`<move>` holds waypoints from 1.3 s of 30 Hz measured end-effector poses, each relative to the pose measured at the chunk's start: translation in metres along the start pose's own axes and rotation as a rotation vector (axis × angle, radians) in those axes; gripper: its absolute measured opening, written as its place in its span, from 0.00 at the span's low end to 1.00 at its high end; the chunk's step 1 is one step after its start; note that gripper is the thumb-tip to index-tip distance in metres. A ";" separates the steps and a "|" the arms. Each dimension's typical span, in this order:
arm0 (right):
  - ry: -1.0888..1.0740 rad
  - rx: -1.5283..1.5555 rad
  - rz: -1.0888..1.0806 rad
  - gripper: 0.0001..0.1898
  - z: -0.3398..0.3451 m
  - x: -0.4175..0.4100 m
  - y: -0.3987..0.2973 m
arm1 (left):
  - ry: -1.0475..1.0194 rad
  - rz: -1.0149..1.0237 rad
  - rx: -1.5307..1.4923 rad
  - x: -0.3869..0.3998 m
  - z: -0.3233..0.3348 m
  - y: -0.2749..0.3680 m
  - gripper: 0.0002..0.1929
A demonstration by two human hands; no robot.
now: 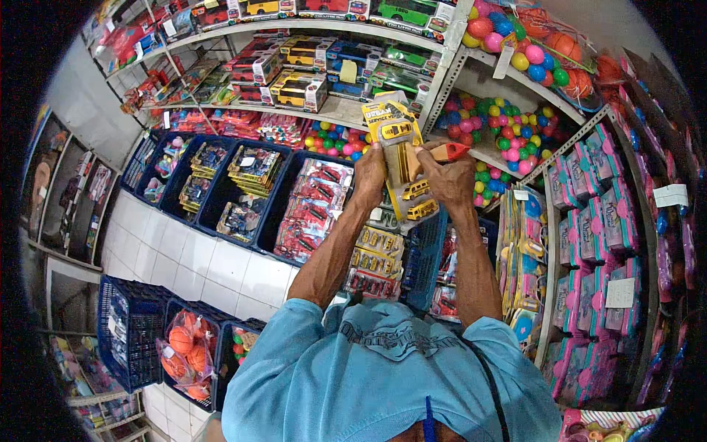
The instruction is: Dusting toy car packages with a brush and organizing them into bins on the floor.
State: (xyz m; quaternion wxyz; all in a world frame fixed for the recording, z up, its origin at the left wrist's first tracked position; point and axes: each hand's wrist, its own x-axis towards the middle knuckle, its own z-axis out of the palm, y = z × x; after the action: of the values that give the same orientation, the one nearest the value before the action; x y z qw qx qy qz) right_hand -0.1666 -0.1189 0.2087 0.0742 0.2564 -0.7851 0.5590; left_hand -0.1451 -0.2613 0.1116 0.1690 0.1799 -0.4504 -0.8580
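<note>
A yellow blister pack of toy vehicles [399,160] is held upright in front of me, with small yellow vehicles under its clear plastic. My left hand [369,175] grips its left edge. At its right side, my right hand [447,171] holds a wood-coloured object with a red tip [450,152] against the pack's middle; its exact kind is unclear. Below the pack, more blister packs of yellow vehicles [378,248] lie in a bin between my forearms.
Blue plastic baskets [251,190] of packaged toys line the left. Boxed toy buses [298,91] fill the shelf ahead, and netted coloured balls [513,132] sit on shelves to the right. Pink and teal boxed toys [594,237] are stacked at right. A basket of orange balls [188,353] stands at lower left.
</note>
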 end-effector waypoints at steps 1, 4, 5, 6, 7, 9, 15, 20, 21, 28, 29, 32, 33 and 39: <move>0.019 0.107 0.080 0.07 0.001 -0.001 -0.004 | 0.015 0.024 -0.034 0.002 -0.004 -0.001 0.20; 0.153 -0.031 0.092 0.07 -0.016 0.003 0.004 | -0.011 0.112 -0.009 -0.005 -0.002 0.004 0.20; 0.244 -0.106 0.067 0.07 -0.023 0.007 0.014 | -0.041 0.182 0.050 -0.008 0.001 0.008 0.21; 0.242 -0.207 0.068 0.08 -0.029 0.011 0.018 | -0.054 0.142 0.021 -0.008 0.001 0.011 0.21; 0.241 -0.205 0.067 0.08 -0.036 0.012 0.020 | -0.053 0.144 0.022 -0.010 0.000 0.013 0.21; 0.218 -0.297 0.081 0.08 -0.050 0.016 0.022 | -0.020 0.073 -0.018 -0.017 0.001 0.018 0.21; -0.355 -0.126 -0.391 0.08 -0.053 0.023 0.001 | -0.099 0.034 0.143 0.000 -0.007 -0.003 0.21; -0.368 0.057 -0.335 0.08 -0.042 0.027 -0.007 | -0.077 0.047 0.249 -0.003 -0.008 -0.015 0.21; -0.302 0.131 -0.309 0.09 -0.041 0.030 -0.008 | -0.075 0.055 0.286 -0.003 -0.009 -0.014 0.21; -0.004 -0.294 -0.114 0.10 -0.065 0.038 0.002 | -0.096 0.085 0.280 -0.020 -0.008 -0.003 0.21; 0.048 -0.338 0.039 0.09 -0.066 0.037 -0.001 | -0.095 0.083 0.281 -0.021 -0.008 -0.003 0.21; 0.168 -0.065 -0.028 0.10 -0.043 0.046 -0.007 | -0.145 0.095 0.231 -0.013 -0.016 -0.016 0.20; 0.188 0.129 -0.003 0.10 -0.037 0.050 -0.012 | -0.147 0.091 0.230 -0.012 -0.017 -0.018 0.20; 0.331 -0.038 0.019 0.14 -0.048 0.061 0.063 | -0.056 0.076 0.278 -0.017 -0.014 -0.008 0.20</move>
State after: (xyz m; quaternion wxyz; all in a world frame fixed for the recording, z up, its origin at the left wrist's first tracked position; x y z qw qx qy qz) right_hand -0.2580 -0.0795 0.1974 0.2018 0.1519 -0.7749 0.5795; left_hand -0.1246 -0.2591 0.1003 0.1621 0.1607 -0.5760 -0.7849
